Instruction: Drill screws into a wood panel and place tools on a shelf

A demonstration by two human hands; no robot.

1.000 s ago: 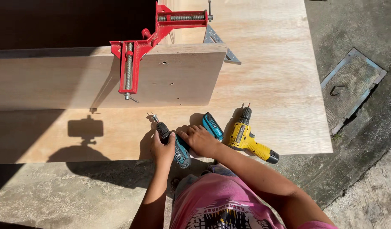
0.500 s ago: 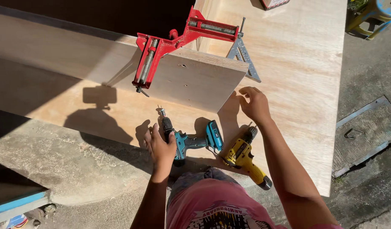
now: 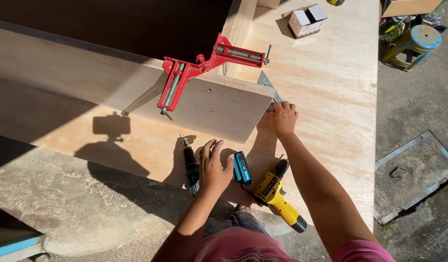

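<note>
- The corner clamp sits on the upright board, at twelve o'clock from the left hand.
- Two drills lie on the flat panel: one at nine o'clock of that hand, the other at four.
- A small box (far edge of the panel) lies at twelve o'clock of the right hand.

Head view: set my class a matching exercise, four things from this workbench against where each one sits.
Things
1. red corner clamp
2. yellow drill
3. small cardboard box
4. right hand

Places
A. far end of the plywood sheet
B. at the lower end corner of the upright board
C. gripping the top corner where the boards meet
D. lying at the near edge, beside the blue drill

Pairs: 1-C, 2-D, 3-A, 4-B
</note>
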